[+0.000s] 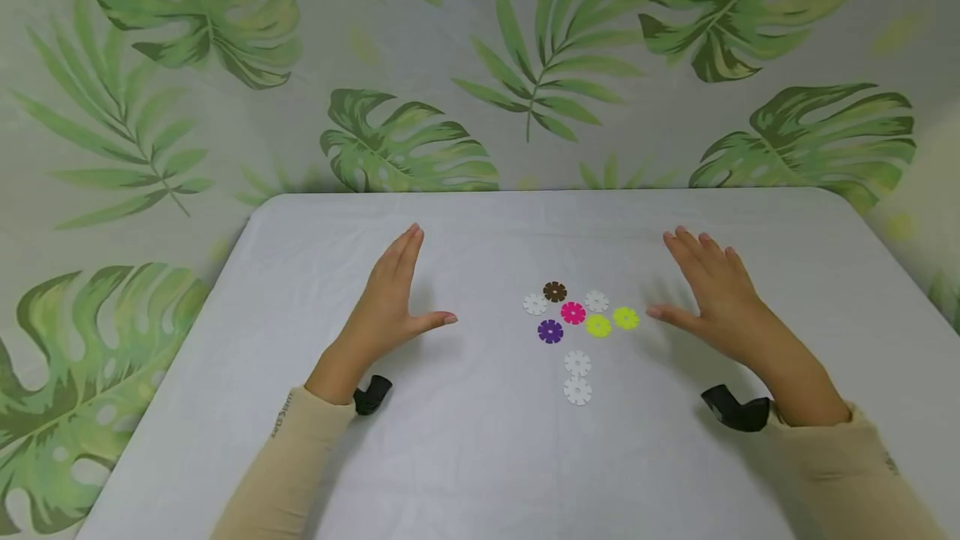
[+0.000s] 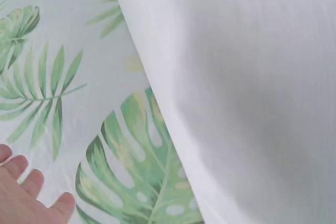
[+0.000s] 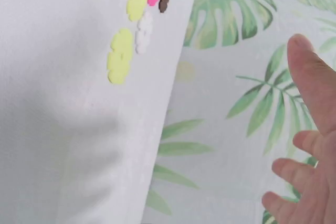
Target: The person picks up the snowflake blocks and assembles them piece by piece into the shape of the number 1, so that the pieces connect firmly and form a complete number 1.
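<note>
white nearest discs (image 1: 572, 391) lie flat, their row running near to far

Both beige sleeves (image 1: 270, 473) bear small dark lettering (image 1: 282, 416); a bent black device (image 1: 738, 412) juts out at each cuff (image 1: 326, 408).

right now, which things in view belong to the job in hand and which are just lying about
Likely the job:
flat brown notched disc
pink notched disc
purple notched disc
two yellow notched discs
four white notched discs
left hand and right hand, holding nothing

Probably just surroundings:
white cloth-covered table
green leaf-print backdrop
black angular pieces at both wrists
</note>
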